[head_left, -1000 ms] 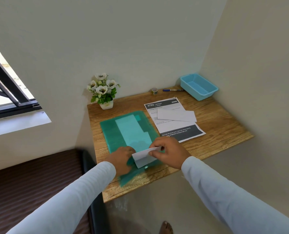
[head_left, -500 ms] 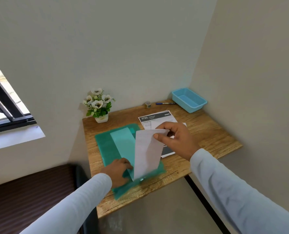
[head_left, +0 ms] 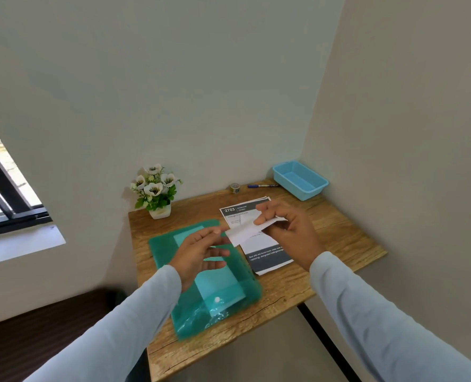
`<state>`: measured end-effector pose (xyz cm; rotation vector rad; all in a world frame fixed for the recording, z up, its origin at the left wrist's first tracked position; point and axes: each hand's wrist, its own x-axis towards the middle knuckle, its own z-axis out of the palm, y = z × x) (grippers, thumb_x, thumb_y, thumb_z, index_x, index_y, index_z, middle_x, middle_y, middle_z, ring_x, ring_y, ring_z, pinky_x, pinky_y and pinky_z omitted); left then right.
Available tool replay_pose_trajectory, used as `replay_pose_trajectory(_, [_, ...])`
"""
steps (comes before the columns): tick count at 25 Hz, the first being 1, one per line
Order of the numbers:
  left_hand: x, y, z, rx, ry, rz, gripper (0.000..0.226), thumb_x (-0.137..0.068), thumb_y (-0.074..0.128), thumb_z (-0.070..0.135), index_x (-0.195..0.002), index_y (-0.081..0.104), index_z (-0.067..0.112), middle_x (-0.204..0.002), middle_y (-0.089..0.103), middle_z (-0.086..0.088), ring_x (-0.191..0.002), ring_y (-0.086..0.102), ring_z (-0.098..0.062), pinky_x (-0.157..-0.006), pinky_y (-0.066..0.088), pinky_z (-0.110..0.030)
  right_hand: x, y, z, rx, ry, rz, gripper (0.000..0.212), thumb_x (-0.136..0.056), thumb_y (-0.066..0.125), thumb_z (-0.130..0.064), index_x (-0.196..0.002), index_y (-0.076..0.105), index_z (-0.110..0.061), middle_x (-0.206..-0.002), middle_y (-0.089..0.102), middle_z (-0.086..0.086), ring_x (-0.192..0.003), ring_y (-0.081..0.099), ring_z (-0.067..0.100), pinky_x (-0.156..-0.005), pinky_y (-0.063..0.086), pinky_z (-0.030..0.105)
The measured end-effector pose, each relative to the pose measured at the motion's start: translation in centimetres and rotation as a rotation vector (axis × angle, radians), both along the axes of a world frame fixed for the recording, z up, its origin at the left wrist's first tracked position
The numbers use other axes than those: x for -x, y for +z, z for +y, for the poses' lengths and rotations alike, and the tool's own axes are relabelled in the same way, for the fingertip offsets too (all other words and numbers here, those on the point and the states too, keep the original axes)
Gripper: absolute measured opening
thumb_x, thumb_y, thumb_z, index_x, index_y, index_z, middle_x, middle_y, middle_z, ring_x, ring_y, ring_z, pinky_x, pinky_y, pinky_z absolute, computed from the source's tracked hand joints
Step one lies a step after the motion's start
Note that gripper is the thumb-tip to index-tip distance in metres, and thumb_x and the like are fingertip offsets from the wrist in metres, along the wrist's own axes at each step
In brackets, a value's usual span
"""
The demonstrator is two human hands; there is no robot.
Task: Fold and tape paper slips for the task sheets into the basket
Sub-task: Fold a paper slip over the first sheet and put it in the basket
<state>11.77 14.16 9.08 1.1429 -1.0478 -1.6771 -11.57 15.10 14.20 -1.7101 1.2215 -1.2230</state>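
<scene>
Pinching a white paper slip [head_left: 242, 232] above the desk, the right hand [head_left: 292, 234] grips its far end. The left hand [head_left: 198, 255] hovers beside it, fingers straight. The task sheet [head_left: 270, 257] beneath is headed "2703". The blue basket [head_left: 297, 178] sits at the rear corner.

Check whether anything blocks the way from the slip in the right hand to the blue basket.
Nothing visible does. The right hand pinches the paper slip above the task sheet; bare table runs from there to the basket. Pen and tape roll lie left of that path.
</scene>
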Motion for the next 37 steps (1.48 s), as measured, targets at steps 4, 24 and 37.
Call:
replay_pose_trajectory(4, [1.2, -0.5, -1.1, -0.05, 0.039, 0.083, 0.023, -0.097, 0.068, 0.017, -0.118, 0.076, 0.015, -0.114, 0.075, -0.011, -0.09, 0.07, -0.019, -0.076, 0.06, -0.034, 0.6, -1.2, 0.0, -0.11, -0.015, 0.019, 0.03, -0.087, 0.075, 0.004, -0.089, 0.081, -0.026, -0.13, 0.066, -0.015, -0.126, 0.057, 0.008, -0.104, 0.053, 0.046])
replay_pose_trajectory(24, [7.5, -3.8, -15.0, -0.004, 0.386, -0.014, 0.028, -0.087, 0.072, -0.007, -0.108, 0.074, 0.013, -0.109, 0.074, -0.011, -0.099, 0.073, -0.029, -0.073, 0.063, -0.035, 3.6, -6.6, -14.0, -0.685, -0.064, -0.432, 0.039, -0.091, 0.076, -0.009, -0.127, 0.062, -0.016, -0.114, 0.077, 0.007, -0.097, 0.077, 0.029, -0.086, 0.063, 0.045])
replay_pose_trajectory(37, [9.8, -5.8, -20.6, -0.058, 0.344, -0.046, 0.034, -0.084, 0.075, -0.009, -0.105, 0.079, 0.017, -0.121, 0.067, -0.011, -0.104, 0.07, -0.034, -0.077, 0.064, -0.04, 5.5, -10.1, -21.9, -0.758, -0.144, -0.467, 0.035, -0.089, 0.077, -0.007, -0.119, 0.062, -0.019, -0.118, 0.072, 0.01, -0.102, 0.074, 0.032, -0.076, 0.065, 0.044])
